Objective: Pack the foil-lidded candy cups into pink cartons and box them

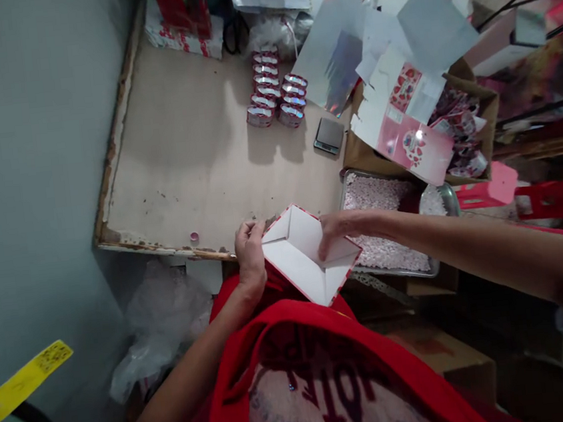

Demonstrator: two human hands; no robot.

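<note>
A cardboard box (292,263), white inside with a red patterned outside, is held tilted at the table's front edge, its open mouth facing me. My left hand (250,251) is closed on its left side. Over the right wall reaches my right hand (332,231), fingers stretched down inside the box and touching the inner face near the bottom folds. Part of those fingers is hard to make out. Just right of the box, under my right forearm, a metal tray (433,270) holds small pale pink pieces.
Two rows of small red-and-white packs (267,85) stand on the table (168,142). A small digital scale (328,135) lies nearer. At right, flattened printed cartons (418,146) lie over a cardboard box (491,122) of packets. A clear bowl (450,198) sits at the tray's corner. A wall (30,163) borders the left.
</note>
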